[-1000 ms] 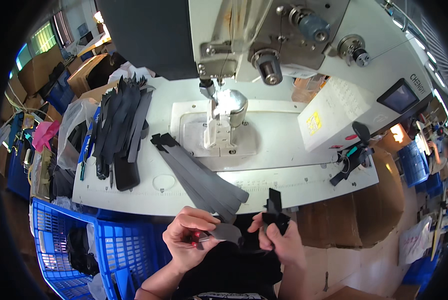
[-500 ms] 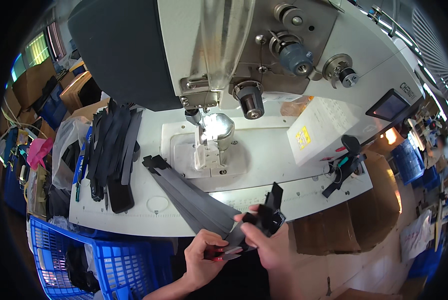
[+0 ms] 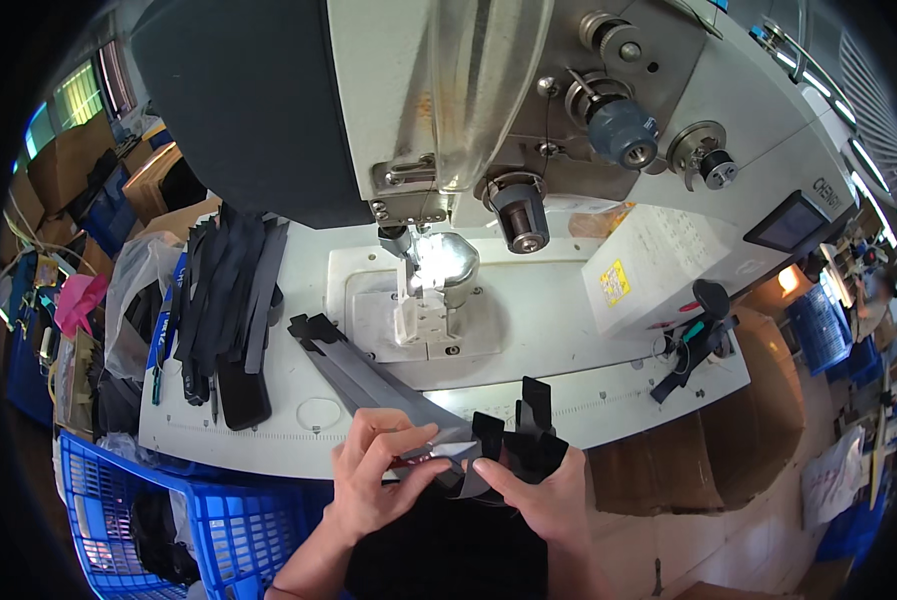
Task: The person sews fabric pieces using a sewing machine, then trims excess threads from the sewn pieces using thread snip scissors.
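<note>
My left hand is closed on small red-handled thread snips, their pale blades pointing right along the straps. In my right hand is a bunch of dark straps, thumb pressed on them, with several black folded ends fanned above the fingers. Grey flat straps run from between my hands up and left across the table to the sewing machine's base. Whether the blades touch a strap or thread, I cannot tell.
A large sewing machine stands ahead, its lamp lighting the needle area. More dark straps and a black phone lie left on the white table. A blue basket is at lower left, cardboard at right.
My left hand has moved up and left, and the snips now lie level beside the straps. The folded black ends have spread apart in my right hand. The view has shifted slightly.
</note>
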{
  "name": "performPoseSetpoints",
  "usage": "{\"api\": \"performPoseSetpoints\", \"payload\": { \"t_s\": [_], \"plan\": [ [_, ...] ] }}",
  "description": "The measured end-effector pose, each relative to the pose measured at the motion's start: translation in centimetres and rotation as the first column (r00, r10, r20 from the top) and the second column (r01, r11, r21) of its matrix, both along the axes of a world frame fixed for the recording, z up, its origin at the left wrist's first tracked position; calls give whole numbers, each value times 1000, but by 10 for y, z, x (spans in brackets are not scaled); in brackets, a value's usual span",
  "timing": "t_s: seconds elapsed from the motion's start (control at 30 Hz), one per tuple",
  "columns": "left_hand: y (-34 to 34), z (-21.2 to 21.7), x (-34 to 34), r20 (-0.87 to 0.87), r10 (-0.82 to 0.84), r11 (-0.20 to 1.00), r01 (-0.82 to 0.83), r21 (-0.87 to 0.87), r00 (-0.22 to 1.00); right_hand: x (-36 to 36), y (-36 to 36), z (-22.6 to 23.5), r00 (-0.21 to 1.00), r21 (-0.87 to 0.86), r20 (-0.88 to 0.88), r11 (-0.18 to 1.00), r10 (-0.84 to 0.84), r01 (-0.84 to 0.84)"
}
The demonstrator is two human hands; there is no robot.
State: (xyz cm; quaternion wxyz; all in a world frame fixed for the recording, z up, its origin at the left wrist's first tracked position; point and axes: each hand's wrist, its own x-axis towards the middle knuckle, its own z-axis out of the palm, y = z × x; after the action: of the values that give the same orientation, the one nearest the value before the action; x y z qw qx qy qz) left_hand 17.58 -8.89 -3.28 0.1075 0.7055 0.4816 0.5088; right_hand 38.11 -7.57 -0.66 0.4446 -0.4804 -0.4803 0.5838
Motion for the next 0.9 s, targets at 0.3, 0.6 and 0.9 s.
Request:
{"api": "performPoseSetpoints", "payload": {
  "t_s": [0.3,0.6,0.9],
  "plan": [
    [18,4,-4,-51,47,972,-34,232,998,-4,1,-8,1000,78,-22,997,22,-20],
    [36,0,-23,554,153,947,38,-318,818,-25,43,-15,952,-142,-81,941,297,-306],
    [86,-7,-96,313,503,859,-425,-285,806,-14,66,-9,890,-90,-265,909,372,-406]
  ]
}}
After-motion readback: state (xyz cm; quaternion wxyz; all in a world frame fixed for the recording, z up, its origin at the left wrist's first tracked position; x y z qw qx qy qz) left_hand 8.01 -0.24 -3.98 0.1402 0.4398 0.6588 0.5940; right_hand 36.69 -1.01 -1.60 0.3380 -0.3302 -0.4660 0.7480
